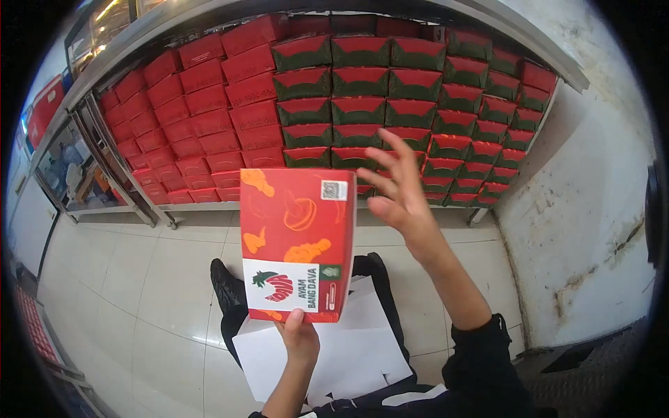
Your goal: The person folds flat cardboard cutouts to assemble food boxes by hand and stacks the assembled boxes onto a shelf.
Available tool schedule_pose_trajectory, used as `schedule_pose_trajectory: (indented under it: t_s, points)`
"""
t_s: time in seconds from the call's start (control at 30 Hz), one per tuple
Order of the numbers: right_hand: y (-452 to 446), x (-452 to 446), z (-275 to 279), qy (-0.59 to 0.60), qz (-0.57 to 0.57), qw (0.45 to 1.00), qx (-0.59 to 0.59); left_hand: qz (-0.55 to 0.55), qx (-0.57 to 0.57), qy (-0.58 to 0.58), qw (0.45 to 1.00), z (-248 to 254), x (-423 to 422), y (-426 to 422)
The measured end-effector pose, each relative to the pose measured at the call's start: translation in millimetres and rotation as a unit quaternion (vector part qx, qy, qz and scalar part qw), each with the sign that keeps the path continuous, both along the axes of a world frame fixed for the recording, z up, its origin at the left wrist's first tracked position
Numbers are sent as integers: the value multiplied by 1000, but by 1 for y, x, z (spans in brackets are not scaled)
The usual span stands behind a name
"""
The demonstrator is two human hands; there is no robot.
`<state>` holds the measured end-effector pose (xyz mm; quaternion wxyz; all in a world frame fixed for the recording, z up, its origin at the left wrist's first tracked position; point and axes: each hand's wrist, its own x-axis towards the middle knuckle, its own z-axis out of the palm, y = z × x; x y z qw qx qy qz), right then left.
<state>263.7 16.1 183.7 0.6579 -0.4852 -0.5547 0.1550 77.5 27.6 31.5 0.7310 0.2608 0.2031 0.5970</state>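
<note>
A red food box (289, 219) with orange chicken drawings, a white logo panel and a QR code is held up in front of me. My left hand (300, 340) grips its lower edge, the thumb on the printed face and the other fingers hidden behind. To the right of the box my right hand (403, 198) is raised with fingers spread, holding nothing; its fingertips are near the box's upper right side. White sheets of card (359, 341) with cut slots lie across my lap, below the box.
Stacks of folded red and dark green boxes (303, 111) fill a metal-framed shelf (209, 22) ahead. A stained white wall (578, 216) stands at the right. Pale floor tiles (157, 292) surround my legs and black shoe (228, 287). More red stacks (36, 324) show at far left.
</note>
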Motion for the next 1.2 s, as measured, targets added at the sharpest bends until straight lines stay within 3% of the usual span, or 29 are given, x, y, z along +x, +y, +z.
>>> schedule_pose_trajectory:
  t_s: [0.03,0.07,0.13,0.33,0.4,0.43,0.47,0.53,0.57,0.6,0.63,0.67,0.73,0.77,0.87,0.93,1.0,1.13,1.2]
  points:
    - [4,2,2,81,64,991,-79,-6,23,11,1000,-6,-1,-1]
    - [6,-1,1,84,63,992,-77,-12,47,21,999,-11,-2,-1]
    - [14,-7,0,111,168,971,-126,-15,51,21,998,-18,-6,0]
    - [18,-15,-14,106,214,966,-98,-80,42,-41,995,-18,-18,8]
    - [17,-18,-14,124,198,967,-107,-87,63,-38,994,-16,-17,9]
    - [18,-22,-17,122,197,967,-107,-40,44,-7,998,-13,-12,9]
    - [19,-30,-22,-39,-21,999,-2,7,26,23,999,-11,-8,8]
    - [12,-37,-41,-260,-214,933,129,52,43,34,997,-11,2,8]
    - [3,-39,-54,-323,-191,914,153,92,45,44,994,-5,7,6]
    - [-18,-53,-55,-413,-127,899,76,131,45,53,989,-1,10,6]
    - [-35,-65,-54,-493,-62,868,-7,92,59,58,992,-12,8,8]
    - [-37,-68,-57,-496,-66,866,-5,90,62,54,993,-6,10,8]
    - [-36,-74,-62,-610,-204,765,33,2,81,15,997,11,16,2]
    - [-26,-63,-55,-617,-317,712,112,30,98,54,993,19,31,2]
    - [-10,-38,-30,-601,-383,681,171,72,209,128,967,66,53,6]
    - [0,-8,-2,-625,-377,664,164,60,336,111,934,89,63,23]
    - [22,31,31,-649,-398,619,192,-67,313,140,937,114,56,28]
    - [56,105,90,-689,-466,507,225,-67,331,204,919,112,33,25]
    - [71,131,111,-694,-473,504,203,-41,333,235,912,100,22,22]
